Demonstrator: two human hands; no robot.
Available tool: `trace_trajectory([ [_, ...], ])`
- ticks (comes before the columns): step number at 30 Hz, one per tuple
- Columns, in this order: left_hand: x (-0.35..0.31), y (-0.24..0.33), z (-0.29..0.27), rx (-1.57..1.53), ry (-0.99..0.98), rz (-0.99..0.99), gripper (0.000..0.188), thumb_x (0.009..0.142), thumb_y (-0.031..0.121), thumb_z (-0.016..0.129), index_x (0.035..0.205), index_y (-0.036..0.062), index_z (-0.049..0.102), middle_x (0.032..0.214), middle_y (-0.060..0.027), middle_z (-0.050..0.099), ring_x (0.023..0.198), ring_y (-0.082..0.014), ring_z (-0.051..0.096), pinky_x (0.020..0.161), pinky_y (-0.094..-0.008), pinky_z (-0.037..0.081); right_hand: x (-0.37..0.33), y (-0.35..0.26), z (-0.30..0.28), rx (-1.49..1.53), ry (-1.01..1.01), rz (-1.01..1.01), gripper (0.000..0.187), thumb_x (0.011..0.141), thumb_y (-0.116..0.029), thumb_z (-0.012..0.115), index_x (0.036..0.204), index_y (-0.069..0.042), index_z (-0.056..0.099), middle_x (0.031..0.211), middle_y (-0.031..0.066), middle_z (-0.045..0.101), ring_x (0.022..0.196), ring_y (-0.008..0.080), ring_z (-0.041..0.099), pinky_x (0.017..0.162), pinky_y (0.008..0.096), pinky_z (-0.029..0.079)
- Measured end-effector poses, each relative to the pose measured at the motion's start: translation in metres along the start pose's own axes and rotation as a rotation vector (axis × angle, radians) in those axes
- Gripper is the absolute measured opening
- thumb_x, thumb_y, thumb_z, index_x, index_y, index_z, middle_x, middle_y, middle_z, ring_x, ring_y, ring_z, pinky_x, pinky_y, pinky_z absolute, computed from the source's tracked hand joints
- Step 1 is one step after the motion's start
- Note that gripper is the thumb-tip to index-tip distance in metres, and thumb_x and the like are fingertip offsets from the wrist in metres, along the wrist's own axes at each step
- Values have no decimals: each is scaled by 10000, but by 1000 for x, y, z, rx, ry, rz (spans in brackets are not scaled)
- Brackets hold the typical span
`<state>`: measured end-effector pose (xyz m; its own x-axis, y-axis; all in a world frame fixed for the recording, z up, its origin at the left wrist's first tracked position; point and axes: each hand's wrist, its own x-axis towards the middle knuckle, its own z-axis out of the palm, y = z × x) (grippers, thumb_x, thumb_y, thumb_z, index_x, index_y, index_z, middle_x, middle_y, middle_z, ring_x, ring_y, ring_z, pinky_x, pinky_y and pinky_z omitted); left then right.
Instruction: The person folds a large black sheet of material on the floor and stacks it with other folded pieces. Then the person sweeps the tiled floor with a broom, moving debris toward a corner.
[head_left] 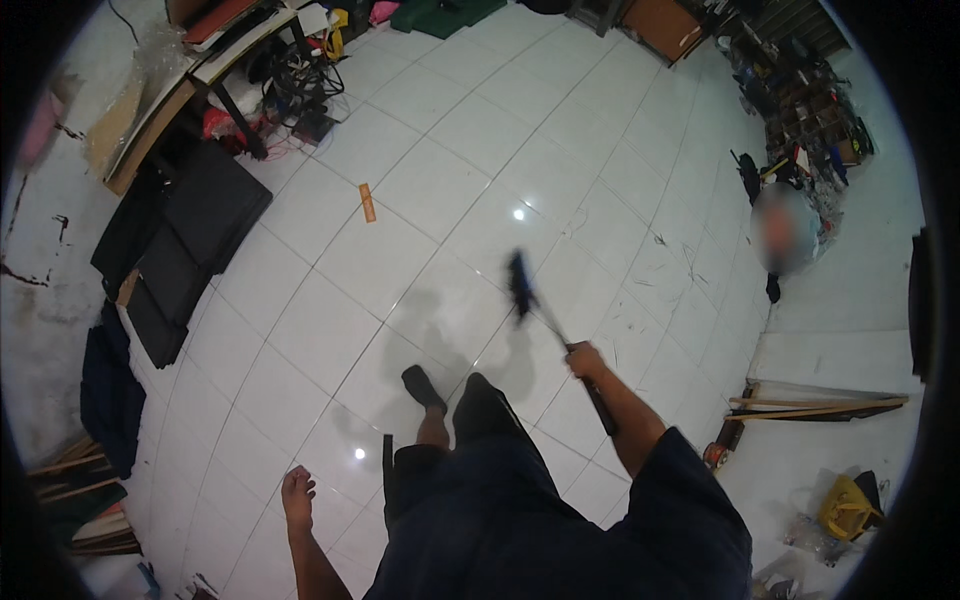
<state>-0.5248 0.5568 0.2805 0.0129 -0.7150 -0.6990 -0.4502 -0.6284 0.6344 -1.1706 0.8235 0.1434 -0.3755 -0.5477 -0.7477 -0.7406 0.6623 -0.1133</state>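
Note:
My right hand (pixel 583 359) grips the thin handle of a broom (pixel 521 284). Its dark brush head is blurred above the white tiled floor (pixel 440 180), ahead of me. The handle's rear end runs back along my right forearm. My left hand (pixel 297 494) hangs at my left side with the fingers loosely curled and nothing in it. My dark shirt and shorts fill the lower middle, and one foot in a dark sandal (pixel 424 388) steps forward.
A small orange-brown stick (pixel 368 202) lies on the tiles ahead. Dark panels (pixel 185 235) lean by a cluttered desk (pixel 180 95) at the left. Another person (pixel 785 230) is by shelves at the right. Wooden slats (pixel 820 408) and a yellow bag (pixel 848 508) lie at the lower right.

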Motion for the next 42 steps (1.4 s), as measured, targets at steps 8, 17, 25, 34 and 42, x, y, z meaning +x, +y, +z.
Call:
trace_trajectory([
  [8, -5, -70, -9, -14, -42, -428, 308, 865, 287, 551, 1125, 123, 546, 977, -57, 587, 815, -215, 585, 664, -383, 469, -127, -81, -151, 497, 40, 355, 476, 768, -183, 594, 1218, -35, 546, 850, 257, 646, 771, 352, 660, 680, 421, 518],
  [17, 54, 70, 78, 259, -147, -255, 288, 886, 303, 560, 1029, 55, 589, 862, -35, 595, 699, -144, 555, 595, -299, 448, 32, -314, -95, 570, -265, -539, 463, 772, -257, 578, 1156, 3, 578, 1028, 216, 636, 970, 340, 611, 828, 402, 473],
  [25, 71, 230, 98, 14, 122, 96, 340, 923, 318, 532, 1143, 61, 560, 995, -38, 612, 870, -142, 558, 732, -291, 438, 166, -158, -145, 345, -181, -431, 331, 764, -182, 585, 1068, -61, 637, 949, 133, 631, 775, 250, 614, 660, 338, 510],
  [34, 34, 56, 99, 301, -127, -647, 374, 829, 338, 638, 1078, 62, 601, 900, -72, 626, 743, -192, 593, 578, -336, 479, 111, 16, -294, 751, 277, 376, 215, 740, -105, 546, 873, 57, 593, 560, 110, 571, 451, 193, 576, 439, 331, 483],
  [42, 129, 106, 80, 186, -162, -421, 448, 839, 389, 624, 1124, 46, 583, 902, -96, 628, 699, -155, 578, 558, -275, 448, 75, -245, -307, 841, -318, -22, 482, 819, -135, 571, 1293, -83, 500, 678, 83, 575, 495, 114, 508, 430, 295, 434],
])
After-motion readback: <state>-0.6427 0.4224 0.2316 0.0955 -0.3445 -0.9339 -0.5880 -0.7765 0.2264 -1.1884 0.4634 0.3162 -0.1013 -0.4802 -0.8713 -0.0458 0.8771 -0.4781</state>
